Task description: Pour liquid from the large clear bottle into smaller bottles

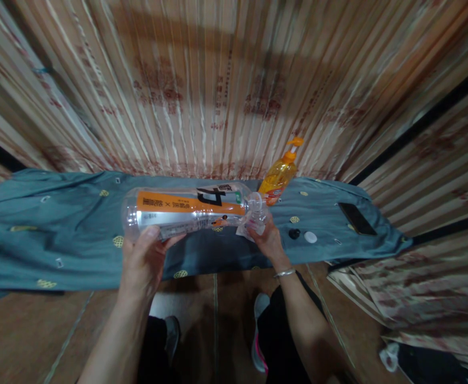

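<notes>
A large clear plastic bottle (189, 209) with an orange and silver label is held sideways above the cloth-covered table, its uncapped mouth pointing right. My left hand (143, 256) grips it from below near its base, thumb on the near side. At the neck, my right hand (268, 237) is closed on a crumpled, see-through whitish piece (253, 226), held against or just beside the bottle's mouth; whether it is plastic film or tissue I cannot tell. Behind that hand stands a pump bottle (277, 178) of yellow-orange liquid with an orange pump head.
A small black cap (294, 233) and a white round disc (310, 237) lie right of my right hand. Farther right is a black phone (356, 218). Patterned curtains (217, 96) hang behind the blue-green tablecloth (77, 229). A dark bag-like item (429, 365) lies on the floor.
</notes>
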`<state>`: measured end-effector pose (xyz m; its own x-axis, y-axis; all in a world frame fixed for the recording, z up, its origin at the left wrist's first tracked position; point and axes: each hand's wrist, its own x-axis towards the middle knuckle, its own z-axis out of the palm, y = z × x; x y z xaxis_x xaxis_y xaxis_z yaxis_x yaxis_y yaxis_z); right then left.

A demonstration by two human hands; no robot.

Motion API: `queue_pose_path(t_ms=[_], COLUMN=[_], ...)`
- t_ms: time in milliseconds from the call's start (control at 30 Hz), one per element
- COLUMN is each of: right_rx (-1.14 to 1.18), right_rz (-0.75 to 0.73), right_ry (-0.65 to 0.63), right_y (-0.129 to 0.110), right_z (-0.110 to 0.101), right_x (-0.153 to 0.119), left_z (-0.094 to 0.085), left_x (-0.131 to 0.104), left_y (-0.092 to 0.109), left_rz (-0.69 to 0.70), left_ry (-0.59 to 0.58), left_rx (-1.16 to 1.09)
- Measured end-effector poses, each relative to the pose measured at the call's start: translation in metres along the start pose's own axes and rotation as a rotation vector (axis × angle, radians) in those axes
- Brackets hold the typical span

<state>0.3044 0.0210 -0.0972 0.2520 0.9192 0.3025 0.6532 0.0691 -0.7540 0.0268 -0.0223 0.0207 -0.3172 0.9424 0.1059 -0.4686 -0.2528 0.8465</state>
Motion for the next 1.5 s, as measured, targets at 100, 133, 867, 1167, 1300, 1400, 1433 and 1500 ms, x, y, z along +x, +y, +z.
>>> queue_pose_path(t_ms=[100,133,867,1167,1300,1400,1433,1500], right_rx=[-0.014,-0.013,-0.011,0.009,0.019,0.006,0.004,0.006], right_rz=[0.005,0.002,0.022,0.008,0.007,0.025,0.025,0.021], right_ry=[-0.001,0.001,-0.008,0.005,-0.010,-0.019,-0.014,-0.003], right_y=[0.0003,0.0006,-0.0029,-0.0001,-0.0024,-0.0040,-0.0042,-0.0040], right_z=[0.0003,0.0006,-0.0012,-0.0001,-0.0016,-0.0022,-0.0021,-0.0017], right_x=[0.0002,0.0002,-0.0001,-0.0003,0.0001,0.0001,0.0000,-0.0002], left_z=[-0.0007,-0.0010,0.0007,0.0003,0.0007,0.0015,0.0016,0.0015], left_x=[0.0001,0.0002,-0.0009,-0.0005,-0.0002,0.0001,0.0001,0.0001], left_y=[-0.0012,-0.0015,0.0005,0.0002,-0.0007,-0.0013,-0.0013,-0.0012], left_rz=[0.001,0.005,0.010,0.012,-0.004,0.002,0.004,0.007], left_ry=[0.000,-0.001,-0.008,-0.015,-0.002,0.016,0.016,0.013], left_rx=[0.005,0.006,0.011,0.005,-0.009,-0.046,-0.057,-0.063])
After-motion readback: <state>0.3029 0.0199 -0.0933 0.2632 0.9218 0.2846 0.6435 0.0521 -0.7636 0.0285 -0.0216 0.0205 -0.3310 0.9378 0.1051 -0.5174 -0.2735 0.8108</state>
